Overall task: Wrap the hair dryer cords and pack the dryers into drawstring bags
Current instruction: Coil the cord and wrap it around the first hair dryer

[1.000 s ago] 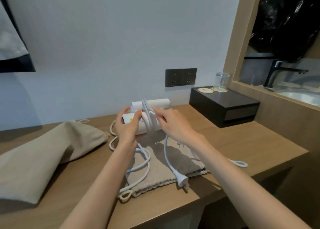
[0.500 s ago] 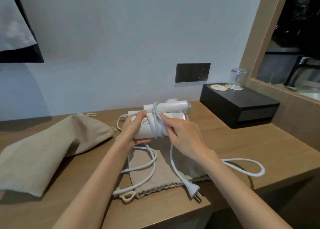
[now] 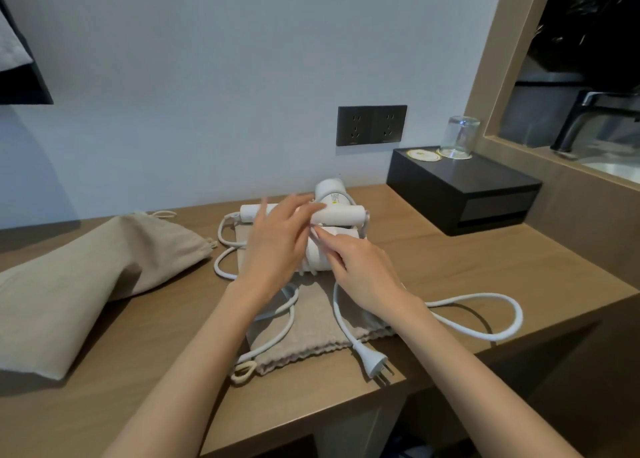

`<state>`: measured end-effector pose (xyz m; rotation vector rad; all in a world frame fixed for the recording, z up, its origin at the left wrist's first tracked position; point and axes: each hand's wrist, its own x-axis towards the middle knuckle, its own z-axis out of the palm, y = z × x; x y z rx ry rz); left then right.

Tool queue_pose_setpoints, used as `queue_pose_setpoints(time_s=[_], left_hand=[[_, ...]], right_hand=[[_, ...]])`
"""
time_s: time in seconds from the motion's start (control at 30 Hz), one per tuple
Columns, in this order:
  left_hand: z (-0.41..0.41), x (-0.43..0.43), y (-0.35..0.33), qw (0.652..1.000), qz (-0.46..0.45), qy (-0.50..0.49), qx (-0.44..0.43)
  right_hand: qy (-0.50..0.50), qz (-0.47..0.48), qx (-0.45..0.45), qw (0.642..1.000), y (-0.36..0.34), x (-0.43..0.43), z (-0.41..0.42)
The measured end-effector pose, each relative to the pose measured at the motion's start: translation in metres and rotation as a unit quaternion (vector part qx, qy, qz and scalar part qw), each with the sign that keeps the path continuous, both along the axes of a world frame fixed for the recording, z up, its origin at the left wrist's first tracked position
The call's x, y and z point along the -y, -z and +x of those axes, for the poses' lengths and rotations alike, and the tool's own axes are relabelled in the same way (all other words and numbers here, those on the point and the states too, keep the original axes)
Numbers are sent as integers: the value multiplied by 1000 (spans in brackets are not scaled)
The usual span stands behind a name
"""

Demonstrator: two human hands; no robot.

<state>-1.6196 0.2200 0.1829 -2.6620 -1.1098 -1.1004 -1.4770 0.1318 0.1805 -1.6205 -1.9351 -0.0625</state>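
left hand (image 3: 277,250) released from dryer (image 3: 341,217), fingers now straight | right hand (image 3: 363,274) seemingly still pinches cord (image 3: 485,333)

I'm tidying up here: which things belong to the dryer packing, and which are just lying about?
Job: near dryer, far dryer, cord, plug, flat bag, left bag.
Lying about: glass, black box, socket, tap.

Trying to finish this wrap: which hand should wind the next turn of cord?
Likely right. The right hand pinches the cord at the hair dryer, with the slack trailing on its side; the left hand lies flat across the dryer.
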Motion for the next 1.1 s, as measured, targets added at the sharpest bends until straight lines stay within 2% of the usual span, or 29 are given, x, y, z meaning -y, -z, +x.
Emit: queue_pose_setpoints(time_s=[0.1,0.23,0.37,0.6,0.73,0.8,0.9,1.03,1.1], left_hand=[[-1,0,3,997,-19,69,-21],[-1,1,4,997,-2,46,-70],[1,-1,7,992,13,12,-124],[7,-2,4,997,-27,1,-73],[6,-3,4,998,-27,-1,-51],[7,-3,3,999,-24,-9,-43],[10,-4,4,999,-18,-22,-38],[13,-5,5,999,-15,-39,-28],[14,-3,6,999,-15,-41,-25]], right_hand=[[-14,-23,-55,998,0,0,3],[-28,-69,-104,992,-5,12,16],[65,-29,-18,997,-11,30,33],[153,2,62,986,-22,67,64],[175,20,53,983,-30,82,80],[201,64,5,977,-33,89,91],[198,122,-164,959,-41,104,108],[214,168,-353,895,-45,120,115],[213,170,-402,874,-48,124,113]])
